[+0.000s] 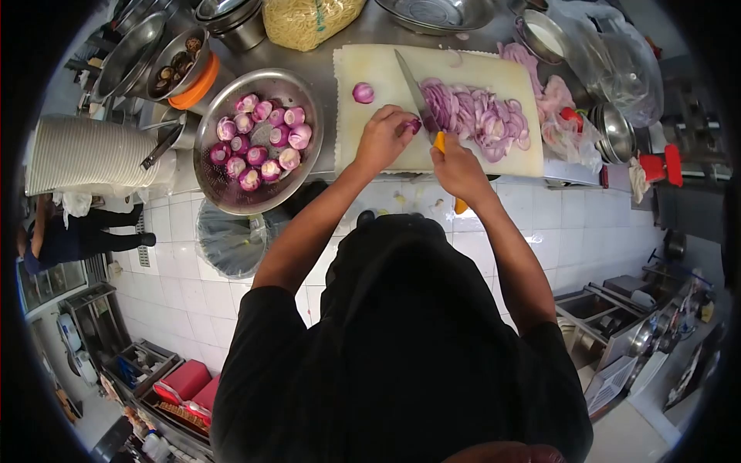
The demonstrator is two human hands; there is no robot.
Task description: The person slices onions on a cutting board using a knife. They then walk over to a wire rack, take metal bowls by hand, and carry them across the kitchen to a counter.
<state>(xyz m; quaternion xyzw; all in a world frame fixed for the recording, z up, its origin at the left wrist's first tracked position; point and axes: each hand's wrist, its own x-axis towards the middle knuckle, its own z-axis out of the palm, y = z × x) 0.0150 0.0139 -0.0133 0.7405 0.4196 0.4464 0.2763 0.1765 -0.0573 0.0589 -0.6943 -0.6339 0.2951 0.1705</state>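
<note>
our black shirt (pixel 370 347) spreads nearest. a red onion piece (pixel 414 125) sits pinched in our left hand (pixel 382 140) over the cutting board (pixel 363 143), just beside the yellow-handled knife (pixel 414 83) our right hand (pixel 461 170) grips. sliced onion (pixel 482 119) lies right of the knife, a whole onion (pixel 363 92) left; further left, a steel colander (pixel 306 166) holds more.
</note>
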